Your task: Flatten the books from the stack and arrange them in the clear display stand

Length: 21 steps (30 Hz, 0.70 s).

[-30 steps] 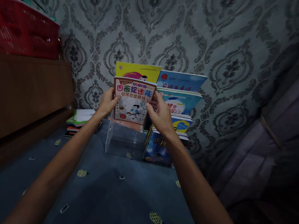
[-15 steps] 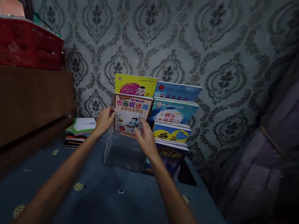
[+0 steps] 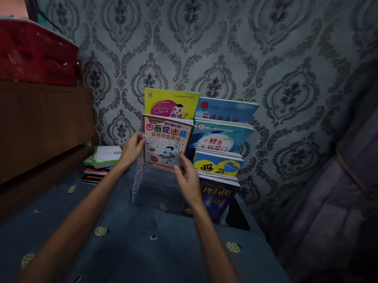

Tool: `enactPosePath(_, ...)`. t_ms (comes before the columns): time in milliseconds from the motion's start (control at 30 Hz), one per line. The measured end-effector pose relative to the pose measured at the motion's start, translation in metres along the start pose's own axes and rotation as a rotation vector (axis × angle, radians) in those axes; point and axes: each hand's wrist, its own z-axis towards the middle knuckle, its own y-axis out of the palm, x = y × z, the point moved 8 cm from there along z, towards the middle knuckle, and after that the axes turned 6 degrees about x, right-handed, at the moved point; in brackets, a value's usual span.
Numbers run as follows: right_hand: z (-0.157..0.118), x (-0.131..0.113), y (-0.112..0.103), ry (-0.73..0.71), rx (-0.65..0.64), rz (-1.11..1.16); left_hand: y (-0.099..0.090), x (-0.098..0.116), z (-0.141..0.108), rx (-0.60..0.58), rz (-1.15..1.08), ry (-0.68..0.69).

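A picture book (image 3: 165, 142) with a brown border and colourful Chinese title leans upright in a clear stepped stand (image 3: 136, 183). My left hand (image 3: 132, 151) has its fingers curled at the book's left edge. My right hand (image 3: 188, 179) is at the lower right edge, thumb and fingers apart; whether its fingertips touch the cover is hard to tell. Behind stands a yellow book (image 3: 171, 103). In the right column are a blue book (image 3: 228, 111), a carp-story book (image 3: 223, 136), a blue-and-yellow book (image 3: 219, 164) and a dark purple book (image 3: 218, 198).
A stack of books and papers (image 3: 103, 161) lies left of the stand on the dark blue patterned cloth (image 3: 126, 265). A red basket (image 3: 27, 51) sits on a brown wooden cabinet (image 3: 25, 134) at left. Patterned wallpaper (image 3: 186, 40) is behind; a tied curtain (image 3: 343, 185) hangs at right.
My right hand has slid from the picture book's cover towards its right edge. My left hand stays at the left edge. The view has shifted slightly.
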Motion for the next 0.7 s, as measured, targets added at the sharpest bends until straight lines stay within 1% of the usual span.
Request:
enactPosePath(167, -0.008, -0.002, -0.001, 0.021, -0.009, 0.025, 0.000, 0.003, -0.001, 0.011, 0.016, 0.016)
enactPosePath(300, -0.013, -0.010, 0.002, 0.012, -0.080, -0.023, -0.001, 0.005, -0.004, 0.016, 0.014, 0.031)
enactPosePath(467, -0.018, -0.014, 0.011, 0.005, -0.183, -0.097, -0.003, 0.005, -0.010, 0.005, 0.007, 0.048)
enactPosePath(600, -0.020, -0.016, 0.016, -0.015, -0.226, -0.104, -0.005, 0.004, -0.014, 0.001, 0.008, 0.061)
enactPosePath(700, -0.021, -0.015, 0.017, -0.029, -0.229, -0.114, -0.006, 0.004, -0.015, 0.004, -0.003, 0.067)
